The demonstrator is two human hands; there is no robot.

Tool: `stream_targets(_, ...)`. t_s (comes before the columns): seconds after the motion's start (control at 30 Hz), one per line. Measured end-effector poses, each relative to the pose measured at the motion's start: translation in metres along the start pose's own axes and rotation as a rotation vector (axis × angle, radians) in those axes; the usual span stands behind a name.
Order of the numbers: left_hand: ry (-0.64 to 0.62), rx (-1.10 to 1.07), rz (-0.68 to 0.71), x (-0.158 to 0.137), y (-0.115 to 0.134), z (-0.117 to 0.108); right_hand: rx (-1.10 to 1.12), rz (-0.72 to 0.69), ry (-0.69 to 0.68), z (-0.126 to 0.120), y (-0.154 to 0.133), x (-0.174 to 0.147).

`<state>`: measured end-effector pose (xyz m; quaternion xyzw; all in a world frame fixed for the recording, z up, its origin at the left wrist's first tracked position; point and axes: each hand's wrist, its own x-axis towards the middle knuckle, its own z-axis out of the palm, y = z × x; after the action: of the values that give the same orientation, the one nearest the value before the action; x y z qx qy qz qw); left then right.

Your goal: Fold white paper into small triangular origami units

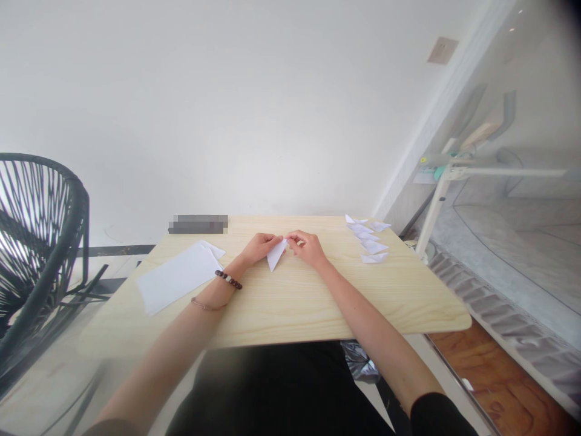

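Note:
A small piece of folded white paper (pixel 276 257) is held just above the middle of the table, one pointed end hanging toward me. My left hand (pixel 260 248) grips its left side, thumb along the upper edge. At its upper right corner, my right hand (pixel 305 247) pinches the paper between thumb and fingertips. The two hands nearly meet there, and some of the fingers behind the paper are hidden. To the right lie several folded white paper boats (pixel 374 246) in a loose column. Left of my left forearm rests a stack of white paper sheets (pixel 179 277).
The light wooden table (pixel 290 321) stands against a white wall. A dark blurred-out object (pixel 198 224) sits at its back left. A black woven chair (pixel 49 242) stands to the left. On the right are a white metal frame (pixel 433 212) and a grey bed (pixel 521 254).

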<state>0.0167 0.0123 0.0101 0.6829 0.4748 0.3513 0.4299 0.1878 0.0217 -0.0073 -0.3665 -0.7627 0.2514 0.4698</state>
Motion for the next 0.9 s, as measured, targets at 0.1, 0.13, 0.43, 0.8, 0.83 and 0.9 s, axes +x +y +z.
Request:
stream_targets(0.1,-0.018,-0.022,0.005,-0.0003,0.0,-0.0002,0.036,0.028,0.003,0.0002,0.0008,-0.0003)
stream_targets(0.13,-0.028,-0.033,0.007,-0.0002,-0.0003,-0.0001,0.049,0.038,-0.002,0.0003,0.0011,-0.0003)
stream_targets(0.43,-0.058,-0.031,0.042,0.0023,-0.0041,-0.0006,0.103,0.118,-0.037,0.0007,0.0046,-0.0012)
stream_targets(0.8,-0.022,0.03,0.065,0.0024,-0.0055,0.0004,-0.013,0.168,-0.034,-0.0002,0.003,0.0004)
stream_targets(0.83,-0.019,0.042,0.069,0.0023,-0.0055,0.0005,-0.027,0.17,-0.045,-0.0002,0.0024,0.0004)
stream_targets(0.9,-0.011,0.066,0.08,0.0021,-0.0055,0.0006,-0.057,0.169,-0.064,0.0,0.0011,0.0003)
